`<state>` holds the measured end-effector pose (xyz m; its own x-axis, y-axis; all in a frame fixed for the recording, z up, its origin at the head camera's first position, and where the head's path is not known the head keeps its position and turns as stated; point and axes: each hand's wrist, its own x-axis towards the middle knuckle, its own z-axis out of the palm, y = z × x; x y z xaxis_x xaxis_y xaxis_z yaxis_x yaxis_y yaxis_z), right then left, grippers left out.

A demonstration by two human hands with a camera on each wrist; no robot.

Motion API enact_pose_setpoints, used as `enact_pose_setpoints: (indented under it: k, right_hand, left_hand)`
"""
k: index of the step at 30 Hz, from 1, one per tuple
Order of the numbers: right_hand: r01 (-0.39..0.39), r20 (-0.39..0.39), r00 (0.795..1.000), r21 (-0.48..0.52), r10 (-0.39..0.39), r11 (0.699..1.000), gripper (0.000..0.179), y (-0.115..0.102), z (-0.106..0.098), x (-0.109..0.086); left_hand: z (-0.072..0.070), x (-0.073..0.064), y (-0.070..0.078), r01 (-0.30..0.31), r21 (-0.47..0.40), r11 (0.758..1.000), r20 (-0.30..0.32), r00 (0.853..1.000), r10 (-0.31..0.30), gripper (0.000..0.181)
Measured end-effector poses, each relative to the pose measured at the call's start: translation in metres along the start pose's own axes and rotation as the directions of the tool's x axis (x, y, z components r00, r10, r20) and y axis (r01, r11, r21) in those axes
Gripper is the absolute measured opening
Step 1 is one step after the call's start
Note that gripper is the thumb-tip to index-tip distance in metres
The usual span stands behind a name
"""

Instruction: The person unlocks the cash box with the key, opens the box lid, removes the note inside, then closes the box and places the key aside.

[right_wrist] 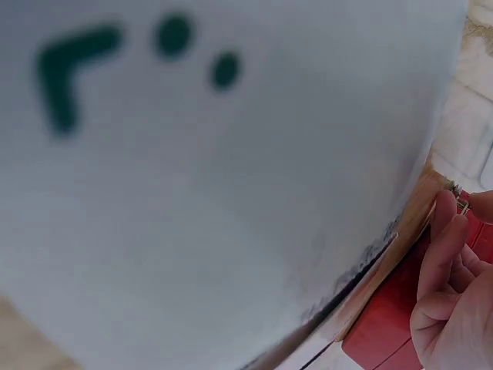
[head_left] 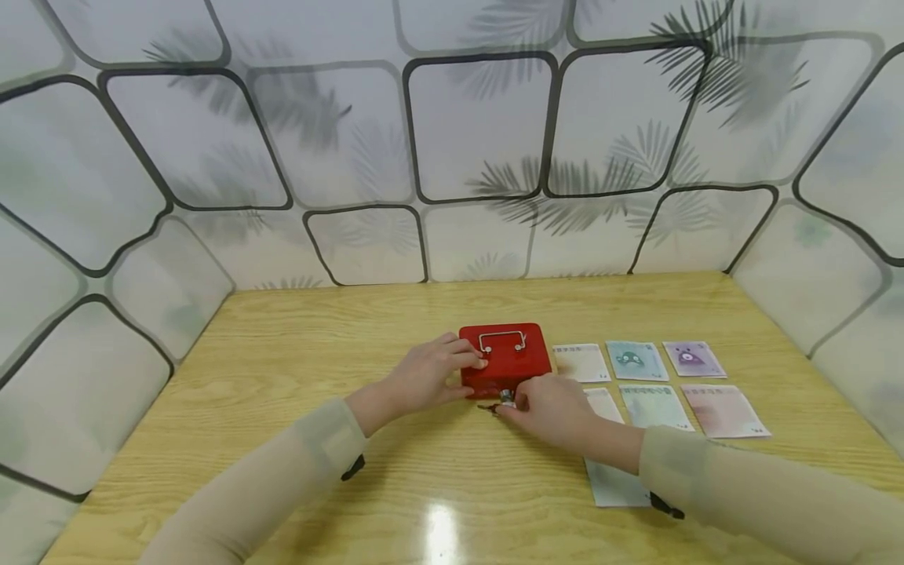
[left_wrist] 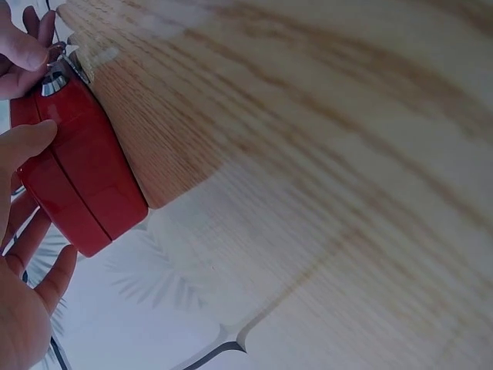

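A small red cash box [head_left: 519, 367] with a wire handle on its lid stands on the wooden table, its front facing me. My left hand [head_left: 422, 373] holds the box at its left end; the left wrist view shows the thumb [left_wrist: 35, 142] on the front face and fingers around the end. A silver lock [left_wrist: 54, 83] juts from the front. At that lock, my right hand [head_left: 554, 410] pinches a key between thumb and fingertips, and more small keys [head_left: 489, 408] dangle to the left. In the right wrist view the pinched metal [right_wrist: 462, 203] is partly hidden by the fingers.
Several play banknotes lie in rows right of the box, among them a teal one [head_left: 637, 361], a purple one [head_left: 694, 359] and a pink one [head_left: 725, 411]. A pale note [head_left: 616, 484] lies under my right forearm. Patterned fabric walls [head_left: 480, 133] enclose the table.
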<state>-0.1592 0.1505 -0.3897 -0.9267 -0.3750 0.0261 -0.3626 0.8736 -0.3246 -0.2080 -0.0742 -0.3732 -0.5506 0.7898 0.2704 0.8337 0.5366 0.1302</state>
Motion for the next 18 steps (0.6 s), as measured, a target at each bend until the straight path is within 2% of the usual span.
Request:
enact_pose_setpoints:
  k: [10,18]
  right_hand:
    - [-0.124,0.024,0.992,0.153,0.122,0.980,0.030,-0.0016,0.0019,-0.0006]
    - [-0.158,0.031,0.987,0.254,0.155,0.954,0.030,-0.0030,0.0022,-0.0031]
  left_hand:
    - [0.0019,0.0001,-0.0008,-0.015,0.002,1.000,-0.015,1.000,0.015,0.034]
    - [0.0011,-0.0002,-0.0005,-0.018,0.007,1.000,-0.014,1.000,0.018,0.034]
